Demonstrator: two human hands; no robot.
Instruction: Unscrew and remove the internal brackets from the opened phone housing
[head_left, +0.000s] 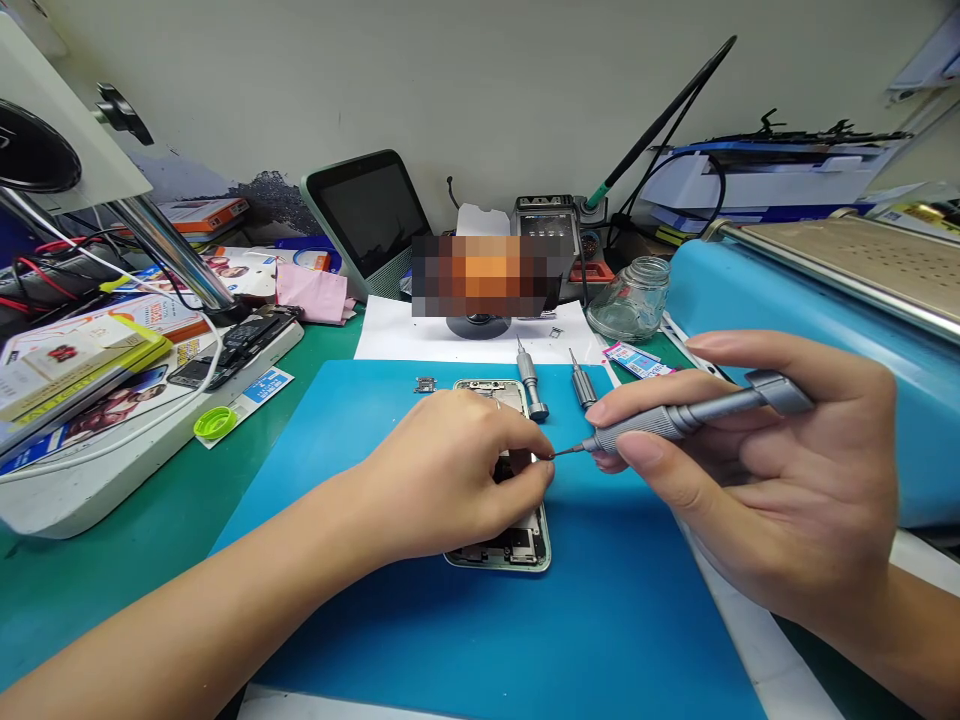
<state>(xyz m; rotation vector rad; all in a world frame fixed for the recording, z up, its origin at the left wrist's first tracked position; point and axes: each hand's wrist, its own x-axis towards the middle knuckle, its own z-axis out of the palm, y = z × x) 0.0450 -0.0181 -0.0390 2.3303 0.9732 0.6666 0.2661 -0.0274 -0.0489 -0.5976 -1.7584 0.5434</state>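
Observation:
An opened phone [529,548] lies on the blue mat [465,640], its inner parts bare. Over its middle is my left hand [465,470], thumb and forefinger pinched at the tip of a screwdriver; anything small between them is too tiny to make out. That grey precision screwdriver [652,425] is in my right hand [787,470], held almost level with its bit pointing left. Two more screwdrivers, one [529,385] beside the phone's top and another [581,382] further right, lie on the mat. A small metal part [425,384] rests left of the phone's top edge.
Behind the mat stand a tilted screen device [367,215], a glass jar [634,297] and a soldering station [547,222]. A microscope stand [176,255] and piled boxes [82,375] fill the left. A blue machine [795,340] borders the right. A green cap [214,423] lies left.

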